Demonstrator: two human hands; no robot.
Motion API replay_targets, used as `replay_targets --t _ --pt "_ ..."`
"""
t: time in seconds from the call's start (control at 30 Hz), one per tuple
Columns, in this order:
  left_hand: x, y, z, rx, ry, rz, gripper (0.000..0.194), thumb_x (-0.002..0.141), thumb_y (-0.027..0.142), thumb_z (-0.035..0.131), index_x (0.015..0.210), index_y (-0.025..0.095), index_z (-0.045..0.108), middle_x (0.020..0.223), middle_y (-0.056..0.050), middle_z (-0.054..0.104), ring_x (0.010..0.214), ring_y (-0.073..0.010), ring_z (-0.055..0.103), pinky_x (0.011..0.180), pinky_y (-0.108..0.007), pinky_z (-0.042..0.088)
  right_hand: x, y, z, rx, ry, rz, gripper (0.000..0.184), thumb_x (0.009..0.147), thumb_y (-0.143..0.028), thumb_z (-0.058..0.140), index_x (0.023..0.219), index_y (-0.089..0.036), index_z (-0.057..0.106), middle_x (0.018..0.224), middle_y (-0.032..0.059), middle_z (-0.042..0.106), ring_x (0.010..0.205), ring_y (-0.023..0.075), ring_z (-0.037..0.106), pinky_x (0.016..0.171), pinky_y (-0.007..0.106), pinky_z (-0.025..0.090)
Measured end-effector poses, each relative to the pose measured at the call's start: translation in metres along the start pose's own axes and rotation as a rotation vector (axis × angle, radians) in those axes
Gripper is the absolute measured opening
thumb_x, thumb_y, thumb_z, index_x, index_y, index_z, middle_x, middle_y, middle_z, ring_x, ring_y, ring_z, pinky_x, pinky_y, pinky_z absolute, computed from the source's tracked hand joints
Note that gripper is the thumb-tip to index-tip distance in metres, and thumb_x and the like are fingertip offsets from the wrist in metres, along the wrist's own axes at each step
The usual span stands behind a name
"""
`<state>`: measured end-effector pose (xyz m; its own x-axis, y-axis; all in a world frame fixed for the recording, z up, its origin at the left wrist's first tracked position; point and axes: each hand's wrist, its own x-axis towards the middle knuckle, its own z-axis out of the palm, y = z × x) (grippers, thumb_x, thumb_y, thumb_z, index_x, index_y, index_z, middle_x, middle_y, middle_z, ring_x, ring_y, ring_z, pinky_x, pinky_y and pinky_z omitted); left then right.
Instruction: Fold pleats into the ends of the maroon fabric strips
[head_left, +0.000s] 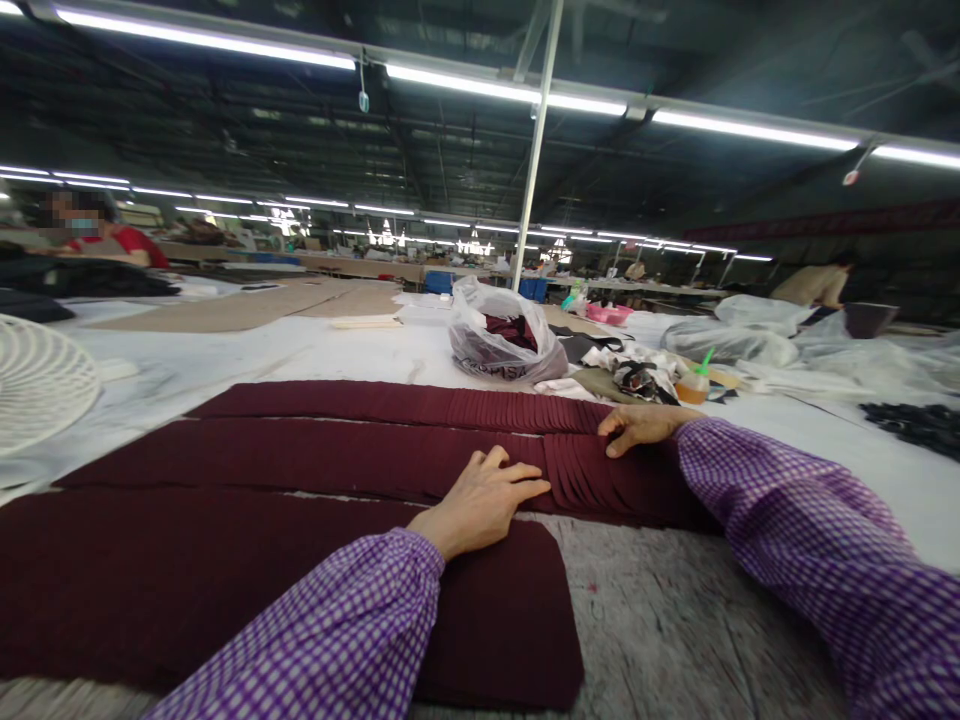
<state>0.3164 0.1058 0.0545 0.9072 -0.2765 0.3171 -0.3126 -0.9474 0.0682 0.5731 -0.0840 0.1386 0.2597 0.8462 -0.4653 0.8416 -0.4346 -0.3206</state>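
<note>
Long rows of overlapped maroon fabric pieces (315, 455) lie across the white table (825, 440). My left hand (484, 500) rests palm down on the middle row, fingers stretched flat toward the fanned edges of the pieces. My right hand (637, 428) lies at the right end of the far row (420, 405), fingers pressed flat on the fabric with the thumb spread. A wide maroon stack (225, 590) sits nearest me under my left forearm. Both sleeves are purple checked.
A clear plastic bag (504, 345) with dark red cloth stands behind the rows. Beside it lie fabric scraps and a small bottle with a green cap (694, 383). A white fan guard (37, 385) is at the left. A person in red (112, 240) works far left.
</note>
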Motion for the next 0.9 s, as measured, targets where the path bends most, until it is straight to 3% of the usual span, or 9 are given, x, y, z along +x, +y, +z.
replay_targets --t 0.2,0.4,0.5,0.6,0.73,0.83,0.9 --pt "0.001 0.003 -0.002 -0.05 0.05 -0.034 0.043 0.094 0.028 0.034 0.137 0.024 0.035 0.125 -0.001 0.058 0.097 -0.0243 0.043 0.081 -0.043 0.04 0.002 0.0 0.002 -0.064 0.023 0.007 0.033 0.072 -0.045 0.059 0.086 -0.016 0.068 0.085 0.0025 0.068 0.081 0.0212 0.061 0.072 0.028 0.044" --pt "0.002 0.006 0.003 0.018 0.049 -0.005 0.036 0.094 0.033 0.036 0.128 0.031 0.047 0.135 0.003 0.05 0.106 -0.0272 0.044 0.086 -0.048 0.04 0.003 0.001 0.008 -0.186 0.135 0.107 0.039 0.067 -0.045 0.063 0.094 -0.017 0.064 0.086 0.0051 0.063 0.082 0.0232 0.056 0.069 0.03 0.041" --pt "0.003 0.004 0.007 0.024 0.052 0.051 0.037 0.094 0.029 0.036 0.129 0.026 0.047 0.144 0.002 0.041 0.128 -0.0292 0.032 0.1 -0.051 0.032 0.002 0.003 0.01 -0.23 0.18 0.153 0.046 0.065 -0.047 0.065 0.099 -0.016 0.062 0.089 0.007 0.061 0.084 0.0238 0.055 0.068 0.03 0.04" --pt "0.006 0.0 0.008 -0.041 -0.036 0.102 0.04 0.095 0.026 0.032 0.133 0.02 0.042 0.146 -0.001 0.038 0.139 -0.0212 0.018 0.111 -0.046 0.019 0.001 0.002 0.012 -0.255 0.21 0.186 0.047 0.064 -0.05 0.065 0.095 -0.015 0.062 0.088 0.0073 0.061 0.083 0.0239 0.055 0.065 0.029 0.04" --pt "0.017 -0.007 -0.003 -0.114 -0.219 0.108 0.043 0.093 0.023 0.036 0.136 0.017 0.04 0.146 -0.004 0.036 0.136 -0.0198 0.029 0.11 -0.039 0.024 -0.002 -0.002 0.014 -0.268 0.229 0.202 0.044 0.067 -0.053 0.062 0.09 -0.016 0.063 0.085 0.007 0.061 0.082 0.024 0.055 0.065 0.029 0.039" --pt "0.028 -0.01 -0.015 -0.122 -0.23 0.12 0.039 0.093 0.025 0.036 0.129 0.02 0.048 0.138 -0.003 0.049 0.127 -0.0169 0.043 0.106 -0.031 0.031 -0.005 -0.005 0.016 -0.255 0.227 0.202 0.043 0.068 -0.054 0.06 0.089 -0.016 0.064 0.086 0.0067 0.062 0.084 0.0243 0.056 0.066 0.029 0.039" --pt "0.034 -0.009 -0.018 -0.124 -0.205 0.109 0.04 0.094 0.026 0.033 0.133 0.021 0.044 0.132 -0.002 0.055 0.121 -0.0156 0.049 0.103 -0.029 0.034 -0.006 -0.006 0.016 -0.238 0.225 0.205 0.043 0.069 -0.054 0.058 0.089 -0.016 0.064 0.085 0.0064 0.063 0.083 0.0245 0.057 0.065 0.029 0.039"
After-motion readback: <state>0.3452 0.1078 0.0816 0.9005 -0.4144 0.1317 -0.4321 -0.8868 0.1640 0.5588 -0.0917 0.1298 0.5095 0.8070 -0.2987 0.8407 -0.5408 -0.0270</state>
